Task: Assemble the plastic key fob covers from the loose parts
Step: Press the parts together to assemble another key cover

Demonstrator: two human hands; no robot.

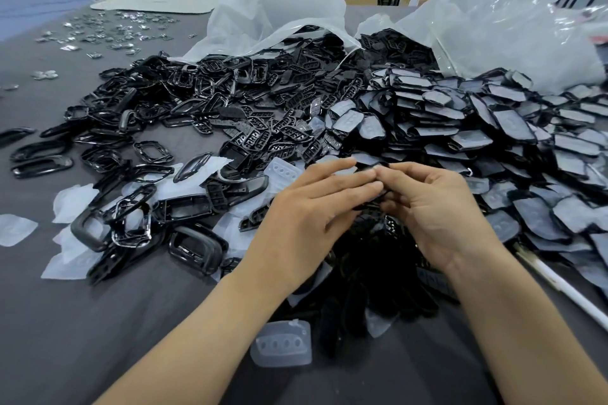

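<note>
You are working bare-handed here, your left hand (306, 207) and right hand (437, 210) both showing uncovered, the fingernails (376, 187) looking short, rounded and plain. Knuckle creases are standing out across the back of the left. Your forearms (197, 332) are running bare and smooth from the wrists right down to the frame's lower edge.

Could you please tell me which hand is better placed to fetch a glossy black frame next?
Left, probably. The glossy black frames lie on the side of the left hand, whose fingers are straight, while the right hand pinches a small black part and would have to cross over.
</note>
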